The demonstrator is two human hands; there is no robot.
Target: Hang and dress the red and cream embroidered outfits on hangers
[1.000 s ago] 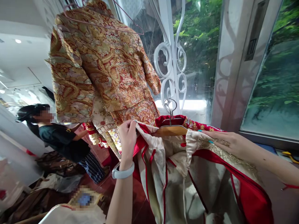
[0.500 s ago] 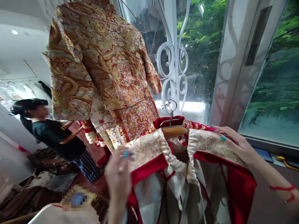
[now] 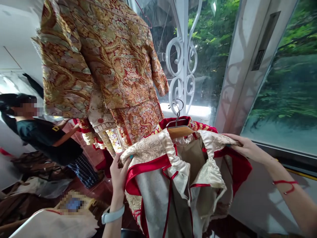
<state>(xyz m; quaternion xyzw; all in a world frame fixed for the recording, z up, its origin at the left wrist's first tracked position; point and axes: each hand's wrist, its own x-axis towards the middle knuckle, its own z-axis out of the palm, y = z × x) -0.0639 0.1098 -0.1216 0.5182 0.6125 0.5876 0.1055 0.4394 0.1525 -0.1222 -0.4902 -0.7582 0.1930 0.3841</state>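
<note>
A cream embroidered jacket [image 3: 153,147] with red satin edging hangs with its pale lining and red ties facing me. My left hand [image 3: 119,172] pinches its left shoulder, thumb on top. At the other shoulder my right hand [image 3: 244,148] is closed on the cloth, its fingertips partly hidden by the fabric. Between them a wooden hanger [image 3: 180,131] with a metal hook shows at the neck opening. Behind it peeks the collar of a red and gold garment [image 3: 201,126].
A gold and red brocade outfit [image 3: 119,62] hangs at upper left. A white scrolled metal stand [image 3: 184,66] is before the window [image 3: 279,99]. Far left, a person in black [image 3: 47,135] handles other garments. Brown and white items [image 3: 37,186] lie low at left.
My left hand has come down onto the jacket's shoulder and gripped it. My right hand has closed on the other shoulder. The front panels have shifted, and the view has turned slightly right.
</note>
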